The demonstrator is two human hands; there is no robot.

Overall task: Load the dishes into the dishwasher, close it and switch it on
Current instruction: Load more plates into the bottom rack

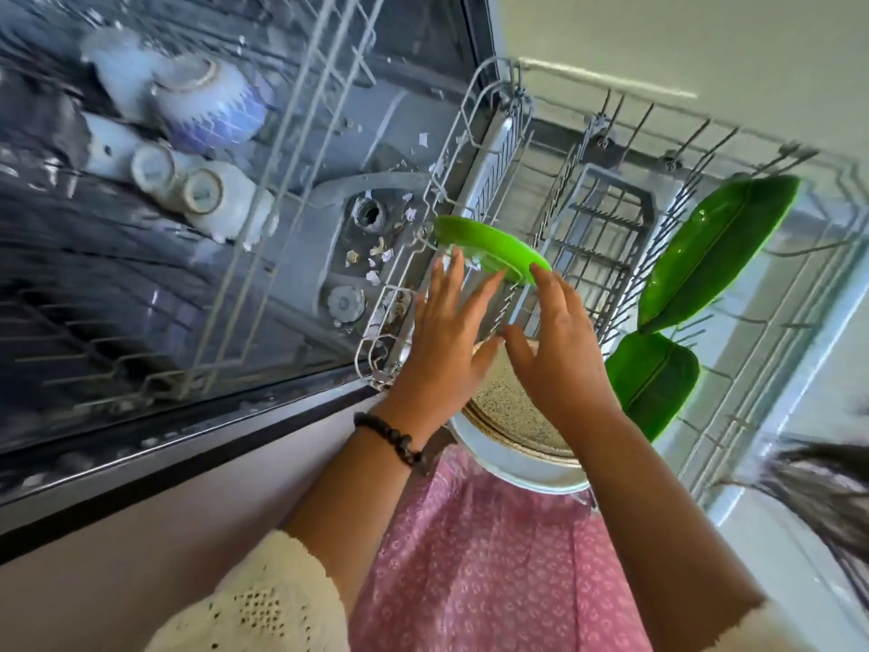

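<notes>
The dishwasher's lower rack (484, 148) is pulled out in front of me. A round green plate (489, 244) stands tilted in its tines. Both my hands hover over the rack with straight, spread fingers: my left hand (444, 331) just below the green plate, my right hand (559, 336) touching the plate's right edge with its fingertips. Under my hands stand a speckled beige plate (505, 407) and a white plate (522, 472). Two green leaf-shaped dishes (719, 247) (653, 378) stand in the rack to the right.
The upper rack (291, 134) at left holds white cups and a blue-patterned bowl (211, 110). Scraps of debris lie around the filter (371, 214) on the tub floor. A grey cutlery basket (606, 228) sits in the lower rack.
</notes>
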